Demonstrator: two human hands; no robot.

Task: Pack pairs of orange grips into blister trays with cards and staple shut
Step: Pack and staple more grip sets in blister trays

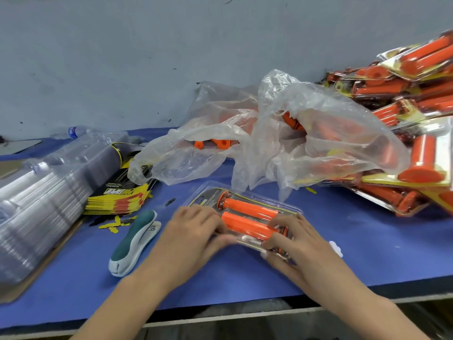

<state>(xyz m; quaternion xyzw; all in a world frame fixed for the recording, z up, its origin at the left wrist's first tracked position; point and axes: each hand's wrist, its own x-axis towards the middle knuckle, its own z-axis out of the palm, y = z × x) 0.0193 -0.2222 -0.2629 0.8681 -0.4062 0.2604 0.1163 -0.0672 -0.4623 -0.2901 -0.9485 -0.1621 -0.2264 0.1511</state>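
Head view: looks forward-down, close over blue table (pixel 343 261), facing grey wall (pixel 122 45).

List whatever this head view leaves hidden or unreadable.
- Loose orange grips: head view, count hidden by cloudy plastic bags.
- Finished packs: head view, pile cut off by right edge.
- Cards: head view, small print blurred.
- Water bottle: head view, label too small.
- Blister tray: head view, staples too small to tell.

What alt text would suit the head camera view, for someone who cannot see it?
A left hand and a right hand hold a clear blister tray with two orange grips in it on a blue table. A stapler lies to its left, near stacked cards and empty trays; plastic bags and a pile of finished packs sit behind.
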